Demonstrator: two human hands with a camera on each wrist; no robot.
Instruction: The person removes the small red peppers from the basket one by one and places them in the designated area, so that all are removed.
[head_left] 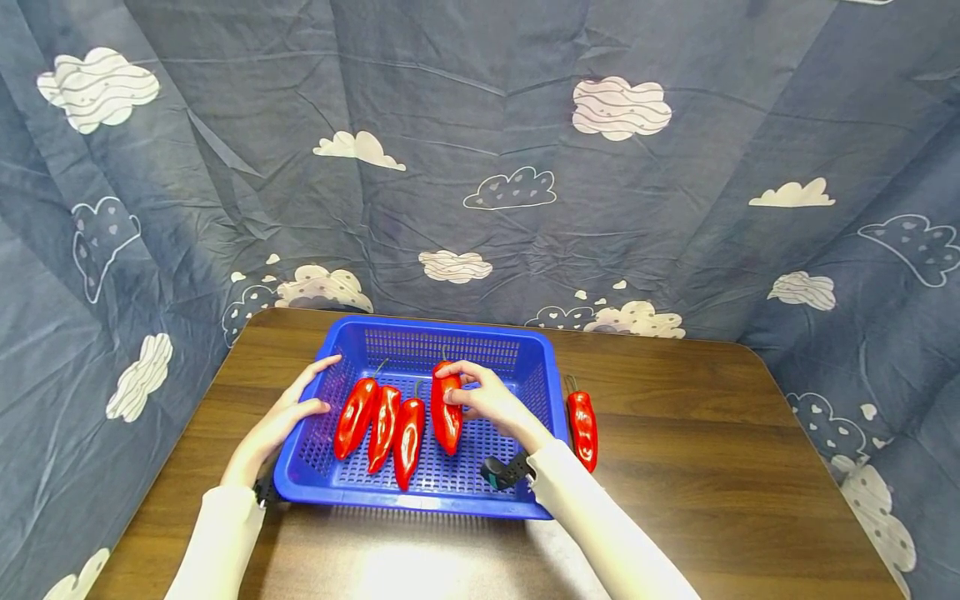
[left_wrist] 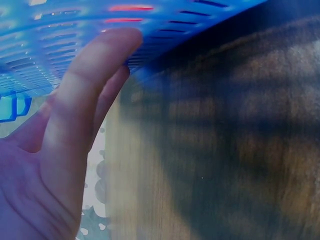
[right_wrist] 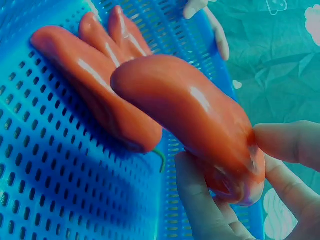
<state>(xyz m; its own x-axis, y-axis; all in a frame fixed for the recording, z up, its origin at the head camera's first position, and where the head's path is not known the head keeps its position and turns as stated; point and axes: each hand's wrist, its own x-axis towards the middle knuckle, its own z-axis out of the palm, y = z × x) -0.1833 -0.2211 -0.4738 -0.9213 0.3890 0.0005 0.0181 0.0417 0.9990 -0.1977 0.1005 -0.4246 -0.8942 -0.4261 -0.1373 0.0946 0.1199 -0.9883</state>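
Note:
A long red pepper point(head_left: 446, 417) is pinched between the thumb and fingers of my right hand point(head_left: 491, 404), over the inside of the blue plastic basket point(head_left: 480, 327). In the right wrist view the held pepper point(right_wrist: 185, 100) appears raised off the basket floor, casting a shadow. Three more red peppers point(head_left: 408, 442) lie side by side in the left half of the basket, stems toward the back. My left hand point(head_left: 272, 423) is at the basket's left side. Its thumb point(left_wrist: 87, 80) and fingers are fairly straight against or close to the slotted wall; contact is hard to tell.
Another red pepper point(head_left: 582, 429) lies on the wooden table point(head_left: 697, 442) just right of the basket. Behind the table hangs a dark blue curtain point(head_left: 420, 208) with cloud prints.

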